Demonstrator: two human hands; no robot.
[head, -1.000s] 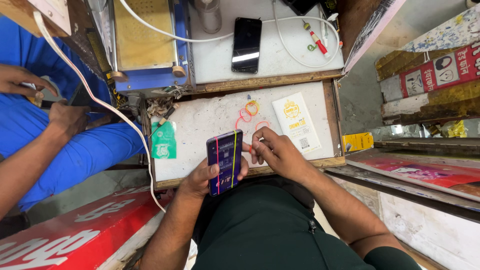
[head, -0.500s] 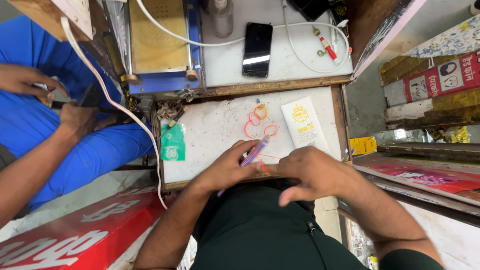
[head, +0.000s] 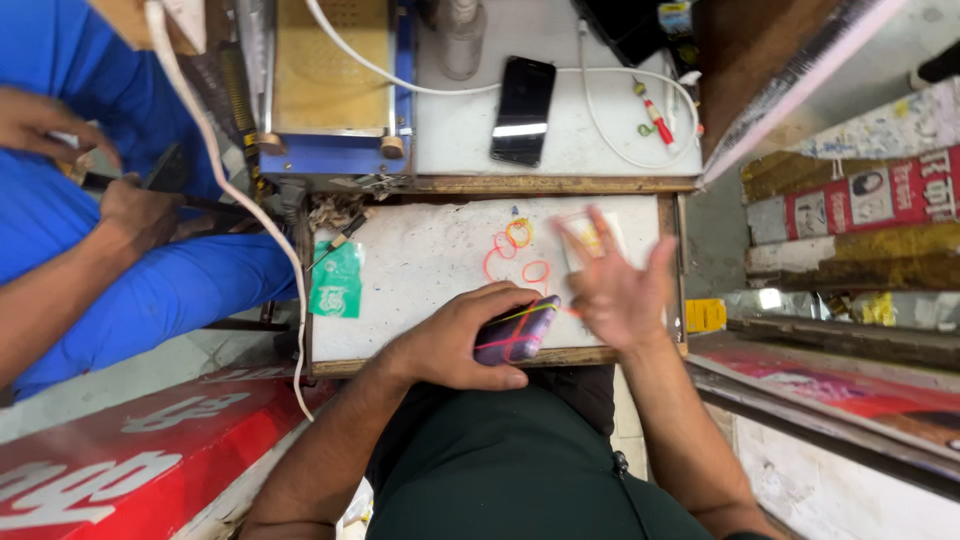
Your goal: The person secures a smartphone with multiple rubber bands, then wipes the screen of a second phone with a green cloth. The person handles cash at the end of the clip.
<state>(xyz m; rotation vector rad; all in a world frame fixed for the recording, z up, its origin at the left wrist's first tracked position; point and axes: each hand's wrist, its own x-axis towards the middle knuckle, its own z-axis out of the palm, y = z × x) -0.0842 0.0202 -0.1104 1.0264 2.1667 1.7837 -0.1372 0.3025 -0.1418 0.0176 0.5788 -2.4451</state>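
My left hand (head: pixel 470 335) grips a dark purple phone (head: pixel 518 332) bound with coloured rubber bands, held at the near edge of the small white work board (head: pixel 420 260). My right hand (head: pixel 618 285) is blurred, fingers spread, above the board's right side and over a pale yellow packet (head: pixel 580 238); it holds nothing. Loose red, orange and yellow rubber bands (head: pixel 515 250) lie on the board just beyond the phone.
A green sachet (head: pixel 337 282) lies at the board's left. Behind it are a black phone (head: pixel 523 97) on a white surface, a white cable (head: pixel 610 110), a red-tipped tool (head: pixel 655 118) and a blue-framed machine (head: pixel 330 90). A person in blue (head: pixel 90 240) works at left.
My left hand has turned the banded phone down flat to the board's near edge. My right hand has let go and lifted up to the right, fingers spreading.
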